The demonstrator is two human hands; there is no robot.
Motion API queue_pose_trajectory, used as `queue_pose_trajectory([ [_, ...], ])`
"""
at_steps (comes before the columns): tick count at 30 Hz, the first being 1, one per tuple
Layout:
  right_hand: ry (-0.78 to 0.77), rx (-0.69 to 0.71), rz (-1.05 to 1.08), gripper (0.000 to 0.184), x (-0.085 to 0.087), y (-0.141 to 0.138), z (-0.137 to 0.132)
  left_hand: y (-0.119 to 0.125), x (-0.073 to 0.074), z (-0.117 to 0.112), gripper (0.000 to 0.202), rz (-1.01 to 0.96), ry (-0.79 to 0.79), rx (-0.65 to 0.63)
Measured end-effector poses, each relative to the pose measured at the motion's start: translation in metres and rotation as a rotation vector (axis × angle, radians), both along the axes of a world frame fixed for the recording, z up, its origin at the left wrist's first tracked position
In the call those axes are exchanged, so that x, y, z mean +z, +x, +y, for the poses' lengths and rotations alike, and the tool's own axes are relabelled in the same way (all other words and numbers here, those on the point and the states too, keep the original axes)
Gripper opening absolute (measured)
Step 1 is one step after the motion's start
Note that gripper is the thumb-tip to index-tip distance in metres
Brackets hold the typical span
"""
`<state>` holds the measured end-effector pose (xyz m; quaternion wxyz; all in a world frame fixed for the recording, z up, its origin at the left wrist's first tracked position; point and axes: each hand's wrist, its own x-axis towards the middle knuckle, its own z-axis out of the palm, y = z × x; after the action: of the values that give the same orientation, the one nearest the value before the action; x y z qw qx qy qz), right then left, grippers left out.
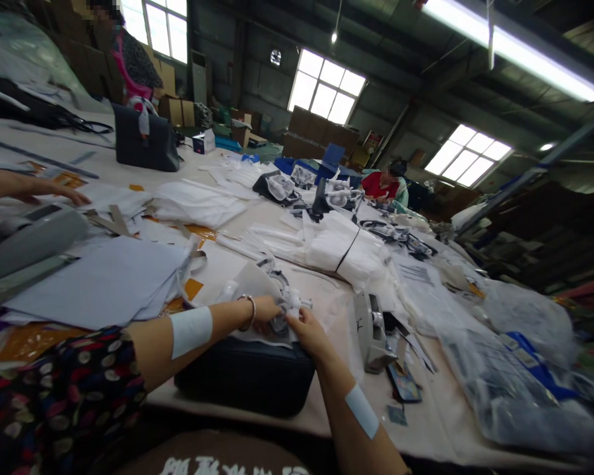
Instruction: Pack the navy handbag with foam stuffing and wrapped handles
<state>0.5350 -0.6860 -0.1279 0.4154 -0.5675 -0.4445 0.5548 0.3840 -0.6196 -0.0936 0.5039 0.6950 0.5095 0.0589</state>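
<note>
A dark navy handbag (247,376) sits at the near edge of the table in front of me. White and clear wrapping (293,300) surrounds its grey handle (278,280), which lies on the top of the bag. My left hand (264,311), with a bracelet at the wrist, has its fingers bunched at the base of the handle; their tips are partly hidden. From the right side, my right hand (309,333) pinches the white wrapping between thumb and fingers. A thin white sheet (247,284) stands behind the left hand.
Left lie white paper sheets (103,280) and a grey tape dispenser (30,244), with another person's hand (62,191) above. A second dispenser (369,330) stands right, near plastic bags (515,389). Beyond are a tied white stack (346,251) and another dark handbag (146,138).
</note>
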Motion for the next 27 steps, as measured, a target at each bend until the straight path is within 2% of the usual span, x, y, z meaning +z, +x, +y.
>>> queue_pose_trajectory([
  [3,-0.027,-0.074,-0.019,0.076,0.003,0.006,-0.013,-0.033,0.018,0.011,0.025,0.043,0.225,0.009],
  [6,0.126,-0.186,-0.322,0.062,0.019,0.008,-0.033,-0.085,0.027,0.026,0.04,0.058,0.514,0.056],
  [9,0.439,-0.144,-0.674,0.04,0.044,-0.008,-0.055,-0.132,0.013,0.038,0.045,0.127,0.481,0.226],
  [11,0.562,-0.002,-0.817,0.035,0.056,-0.029,-0.068,-0.148,-0.004,0.042,0.045,0.15,0.409,0.233],
  [14,0.597,0.241,-0.972,0.041,0.06,-0.062,-0.079,-0.149,-0.029,0.04,0.045,0.122,0.325,0.218],
  [16,0.579,0.309,-1.048,0.041,0.055,-0.078,-0.081,-0.144,-0.038,0.038,0.045,0.11,0.31,0.237],
  [21,0.53,0.302,-1.109,0.028,0.048,-0.086,-0.081,-0.151,-0.047,0.049,0.042,0.169,0.357,0.311],
  [24,0.532,0.296,-1.106,0.026,0.044,-0.083,-0.078,-0.156,-0.052,0.066,0.04,0.181,0.342,0.321],
  [27,0.57,0.275,-1.109,0.028,0.032,-0.081,-0.074,-0.145,-0.055,0.087,0.039,0.141,0.32,0.31],
])
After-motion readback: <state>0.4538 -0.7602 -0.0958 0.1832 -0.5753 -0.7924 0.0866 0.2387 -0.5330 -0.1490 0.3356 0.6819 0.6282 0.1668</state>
